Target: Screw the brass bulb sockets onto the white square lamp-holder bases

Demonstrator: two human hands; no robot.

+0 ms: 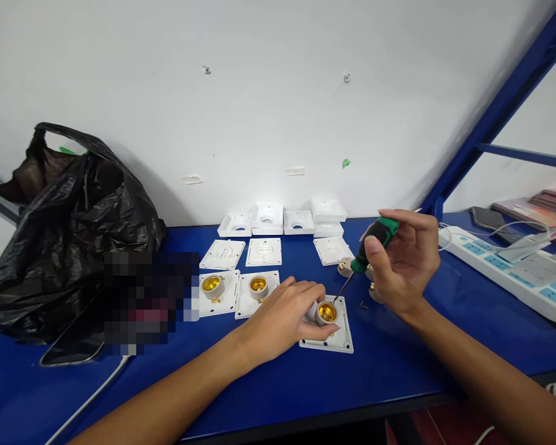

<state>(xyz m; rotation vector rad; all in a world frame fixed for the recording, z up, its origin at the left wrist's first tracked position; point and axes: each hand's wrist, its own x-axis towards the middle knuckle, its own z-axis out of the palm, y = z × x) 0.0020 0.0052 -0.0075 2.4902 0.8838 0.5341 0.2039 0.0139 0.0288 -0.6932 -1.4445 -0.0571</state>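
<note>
My left hand [287, 315] grips a round lamp socket [327, 313] with a brass-coloured inside, which sits on a square white base plate [343, 339]. In my right hand [405, 266] is a green and black screwdriver [375, 244], tilted, its tip down at the far edge of that socket. Whether the tip sits in a screw is too small to tell. Small dark screws [363, 305] lie on the table to the right of the plate. Further sockets [345, 267] stand behind them, partly hidden by my right hand and the screwdriver.
Two plates with sockets [258, 287] lie left of my hand. Bare white plates [264, 251] and square white covers [299, 222] line the wall. A black plastic bag [74, 228] stands left, near a phone [74, 337]. A power strip [509, 266] lies right.
</note>
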